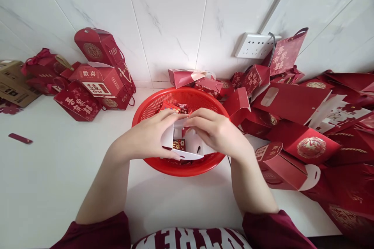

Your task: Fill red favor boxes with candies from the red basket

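A small box (195,142), white on its inside, stands open at the top over a red plastic basket (175,170). My left hand (149,136) is closed around the box's left side, thumb along the near edge and fingers across the far edge. My right hand (214,126) bends over the right side of the opening with its fingers drawn together. Something small and red shows beneath those fingertips; whether they grip it is hard to see. Inside the box lies a dark red packet with gold print (179,145). Wrapped sweets (171,107) show in the basket behind my hands.
Red gift boxes (101,81) are stacked at the back left beside a brown carton (17,81). Many more red boxes (304,140) crowd the right side. A white power strip (255,46) is on the tiled wall. A dark red strip (20,138) lies on the white tabletop (58,163).
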Motion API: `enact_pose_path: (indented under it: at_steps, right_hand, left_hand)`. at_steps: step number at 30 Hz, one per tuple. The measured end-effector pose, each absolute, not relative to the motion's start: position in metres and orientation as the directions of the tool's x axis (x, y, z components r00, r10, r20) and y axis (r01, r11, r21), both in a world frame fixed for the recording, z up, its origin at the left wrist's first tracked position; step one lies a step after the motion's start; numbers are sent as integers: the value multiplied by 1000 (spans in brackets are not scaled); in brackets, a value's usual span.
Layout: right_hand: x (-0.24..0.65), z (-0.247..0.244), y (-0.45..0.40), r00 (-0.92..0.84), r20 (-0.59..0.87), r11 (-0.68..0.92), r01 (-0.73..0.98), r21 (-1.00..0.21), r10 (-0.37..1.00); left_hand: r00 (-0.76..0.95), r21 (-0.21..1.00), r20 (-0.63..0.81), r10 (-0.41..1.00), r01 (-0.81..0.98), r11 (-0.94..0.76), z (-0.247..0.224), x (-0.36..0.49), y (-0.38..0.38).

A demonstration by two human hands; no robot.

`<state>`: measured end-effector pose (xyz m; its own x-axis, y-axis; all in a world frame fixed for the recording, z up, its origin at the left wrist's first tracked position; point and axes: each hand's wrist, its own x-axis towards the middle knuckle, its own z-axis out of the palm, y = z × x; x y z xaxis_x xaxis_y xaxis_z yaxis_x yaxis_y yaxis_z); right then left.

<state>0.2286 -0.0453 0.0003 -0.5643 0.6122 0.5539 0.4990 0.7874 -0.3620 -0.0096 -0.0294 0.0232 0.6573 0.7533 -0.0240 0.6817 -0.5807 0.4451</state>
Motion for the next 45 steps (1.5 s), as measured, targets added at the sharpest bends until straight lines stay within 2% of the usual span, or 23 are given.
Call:
enact_pose_path:
  at_steps: [4,6,10,12,15,17,20,25,30,35,42,43,45]
  right_hand:
    - [209,-11,-45,-627,336,710,645,-282,703]
    - [203,-15,-44,-638,240,682,676,-281,732]
    - [202,-15,-46,-624,217,655,665,-359,751]
    - [204,-10,-49,-603,176,621,696,-360,778]
    - [203,-6,-55,-597,-28,571,779,-258,802]
    - [198,-7,-58,-631,-158,607,775,-177,759]
    - [185,-16,-59,-677,-244,672,731,-119,694]
    - [173,-26,-56,-650,-269,657,750,-77,711]
    - [175,-26,-55,-673,-307,684,724,-87,673]
    - [173,-29,-56,-678,-279,681,725,-100,681]
    - [178,-28,-49,-685,-244,618,727,-300,687]
    - [182,-24,-48,-689,-198,611,715,-338,697]
    - [195,-13,-47,-688,-16,611,655,-444,726]
  left_hand:
    - [678,477,-66,732,666,-573,17,-4,-27]
    - [682,493,-73,728,659,-568,15,-6,-25]
    - [684,513,-88,724,654,-556,12,-11,-22]
    - [686,510,-101,721,658,-555,13,-12,-22]
    - [688,505,-153,709,671,-543,14,-13,-23]
    - [693,505,-193,695,677,-535,16,-14,-24]
    - [697,498,-212,685,680,-538,17,-14,-24]
    - [708,476,-206,676,676,-563,16,-13,-24]
    - [704,473,-209,678,680,-560,16,-14,-23]
    - [722,489,-193,665,658,-573,13,-13,-22]
    - [708,479,-188,681,671,-565,12,-11,-22]
    - [694,477,-185,696,683,-553,14,-11,-22]
    - [644,459,-153,750,718,-523,19,-14,-22]
